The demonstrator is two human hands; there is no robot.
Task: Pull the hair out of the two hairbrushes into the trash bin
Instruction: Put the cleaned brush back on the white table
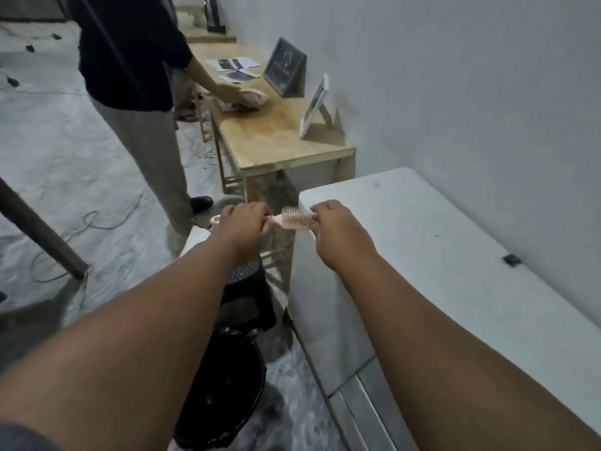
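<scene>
Both arms reach forward, and one pink hairbrush (297,220) is held level between the two hands, in the air off the near-left corner of the white table (455,288). The left hand (242,227) is closed in a fist around the brush handle, whose rounded end pokes out on its left side. The right hand (340,229) is curled over the far end of the brush head, fingers bent down onto it; whether they pinch any hair cannot be told. The bristles point up and away. Only this one hairbrush is in view.

Below the forearms, on the floor beside the table's edge, stands one round trash bin (227,395) lined with a black bag, partly hidden by the left arm. Just beyond it sits a dark stool (247,294) with a perforated top.

The white table is nearly bare: one small black object (511,259) lies near the wall.

Farther off, a second person (136,102) in a dark top and light trousers stands at a wooden table (276,138), a hand resting on a pinkish bundle (247,100). On that table are two propped-up frames, one dark (284,66) and one white (313,107), and a few printed sheets (235,68). No writing can be read anywhere. Cables (91,222) trail over the grey floor, and a dark pole (42,232) slants in at the left.
</scene>
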